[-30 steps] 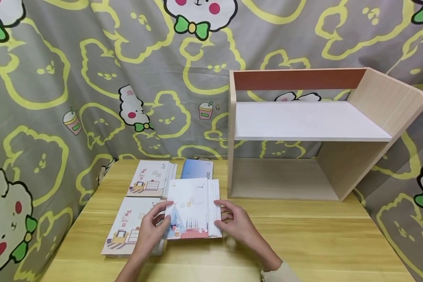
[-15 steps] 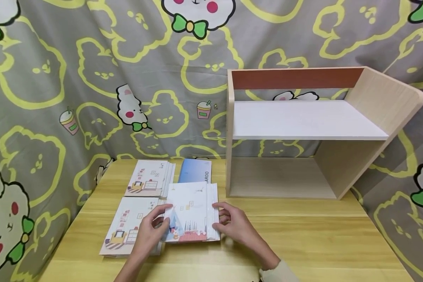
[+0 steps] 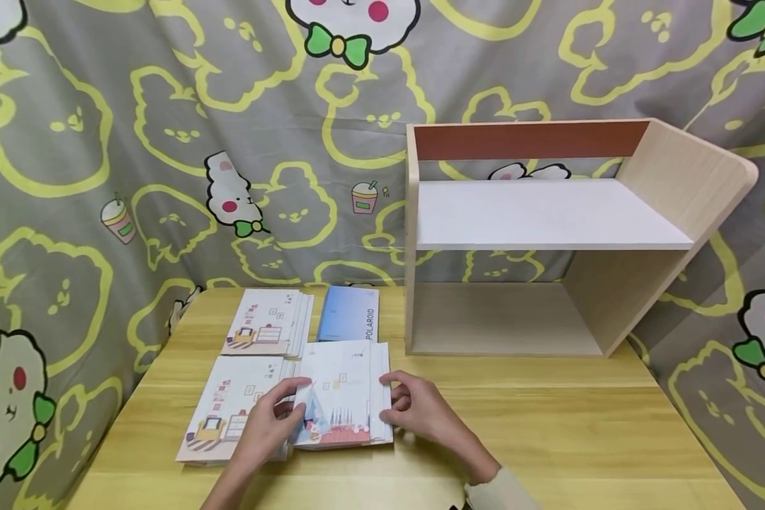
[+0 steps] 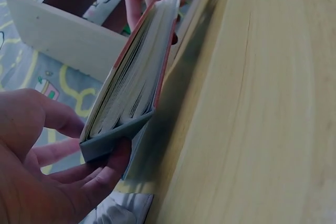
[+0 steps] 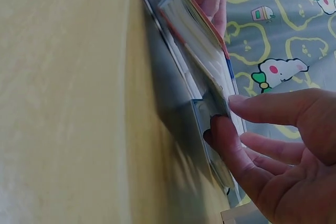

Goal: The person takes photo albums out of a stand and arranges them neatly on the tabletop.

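A white photo album point(image 3: 338, 397) with a blue tent and a pink floor drawn on its cover is held between both hands. My left hand point(image 3: 270, 421) grips its left edge, which is the thick spine in the left wrist view. On the opposite edge, my right hand point(image 3: 421, 407) pinches the cover between thumb and fingers. Page edges point(image 4: 134, 80) show along the album's side, and it hangs tilted close over the table. Partly behind it lies a blue album point(image 3: 349, 313) lettered POLAROID. Under the left hand's side is a white album point(image 3: 219, 407) with an armchair drawing.
Another white album point(image 3: 264, 322) with the same armchair drawing lies farther back on the left. A two-tier wooden shelf point(image 3: 554, 216) stands at the back right of the wooden table point(image 3: 516, 425). A patterned grey curtain point(image 3: 280, 85) hangs behind.
Both hands have brought the tent-cover album slightly down toward the table's front edge, uncovering more of the blue album. Their hold on it stays the same. The head view has shifted a little.
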`<state>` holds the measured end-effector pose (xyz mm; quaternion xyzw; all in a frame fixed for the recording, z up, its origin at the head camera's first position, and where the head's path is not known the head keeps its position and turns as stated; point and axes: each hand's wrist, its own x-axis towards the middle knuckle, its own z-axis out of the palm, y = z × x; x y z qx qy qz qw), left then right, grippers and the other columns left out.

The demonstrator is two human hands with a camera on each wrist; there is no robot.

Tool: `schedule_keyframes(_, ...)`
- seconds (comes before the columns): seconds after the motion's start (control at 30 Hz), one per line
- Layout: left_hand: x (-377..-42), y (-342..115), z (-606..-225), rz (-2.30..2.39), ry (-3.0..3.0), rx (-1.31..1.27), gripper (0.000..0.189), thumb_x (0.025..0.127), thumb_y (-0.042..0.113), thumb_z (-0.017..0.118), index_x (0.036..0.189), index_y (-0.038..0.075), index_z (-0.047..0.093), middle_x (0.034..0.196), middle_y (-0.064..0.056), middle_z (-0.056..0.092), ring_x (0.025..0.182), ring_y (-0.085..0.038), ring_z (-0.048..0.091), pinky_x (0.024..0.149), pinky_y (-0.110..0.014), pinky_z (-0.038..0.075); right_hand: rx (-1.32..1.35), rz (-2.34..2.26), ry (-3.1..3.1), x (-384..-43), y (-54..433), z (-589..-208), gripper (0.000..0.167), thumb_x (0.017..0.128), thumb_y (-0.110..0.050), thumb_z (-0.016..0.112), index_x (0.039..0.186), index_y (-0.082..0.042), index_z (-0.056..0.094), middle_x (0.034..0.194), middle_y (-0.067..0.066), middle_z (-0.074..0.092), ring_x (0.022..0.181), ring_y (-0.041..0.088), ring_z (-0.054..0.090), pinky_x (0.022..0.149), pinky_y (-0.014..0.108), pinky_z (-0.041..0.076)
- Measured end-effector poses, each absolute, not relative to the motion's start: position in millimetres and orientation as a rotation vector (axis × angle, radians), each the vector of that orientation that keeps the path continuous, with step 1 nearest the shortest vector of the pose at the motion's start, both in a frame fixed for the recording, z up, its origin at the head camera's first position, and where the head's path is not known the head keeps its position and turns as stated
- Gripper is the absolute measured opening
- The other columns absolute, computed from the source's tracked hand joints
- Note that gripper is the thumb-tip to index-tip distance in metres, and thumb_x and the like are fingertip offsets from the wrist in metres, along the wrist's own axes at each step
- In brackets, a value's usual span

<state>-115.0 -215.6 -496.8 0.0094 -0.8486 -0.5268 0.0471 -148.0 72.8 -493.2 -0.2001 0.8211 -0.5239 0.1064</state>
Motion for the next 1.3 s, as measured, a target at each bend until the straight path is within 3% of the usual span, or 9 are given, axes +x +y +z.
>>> schedule_keyframes(0.33,-113,-221,-498,-1.444,-2.724,0.028,0.039,0.088,-0.004,0.073,0.124,0.011,0.072,0.127,-0.012,0.068,0.101,-0.025,0.069,0.081,-0.031,0.057,-0.582,-1.445,2.493,-150,67,-501,0.047,0.082,-0.006,0.084,0.126,-0.001,0.068,0.093,0.004,0.066,0.078,0.011,0.062,0.071,0.025,0.054)
schedule_keyframes(0.6,-111,-225,-497,-1.317,-2.761,-0.017,0.041,0.087,-0.003,0.075,0.126,0.008,0.070,0.130,-0.015,0.066,0.100,-0.029,0.070,0.084,-0.037,0.058,-0.616,-1.417,2.531,-151,60,-504,0.047,0.081,-0.003,0.083,0.125,0.000,0.068,0.085,0.003,0.063,0.071,0.008,0.057,0.067,0.022,0.050)
schedule_keyframes(0.93,-113,-221,-494,-1.152,-2.831,-0.122,0.042,0.083,-0.003,0.078,0.124,0.004,0.071,0.134,-0.018,0.060,0.095,-0.024,0.069,0.080,-0.032,0.059,-0.541,-1.430,2.612,-144,58,-506,0.041,0.075,-0.001,0.086,0.113,0.001,0.071,0.077,-0.001,0.064,0.064,0.007,0.057,0.058,0.022,0.050)
schedule_keyframes(1.3,-114,-220,-487,-1.082,-2.879,-0.174,0.040,0.084,-0.001,0.080,0.123,0.003,0.072,0.136,-0.018,0.058,0.089,-0.015,0.062,0.071,-0.024,0.056,-0.502,-1.403,2.664,-143,62,-500,0.033,0.075,0.000,0.085,0.106,0.003,0.072,0.078,0.000,0.066,0.066,0.007,0.060,0.061,0.022,0.053)
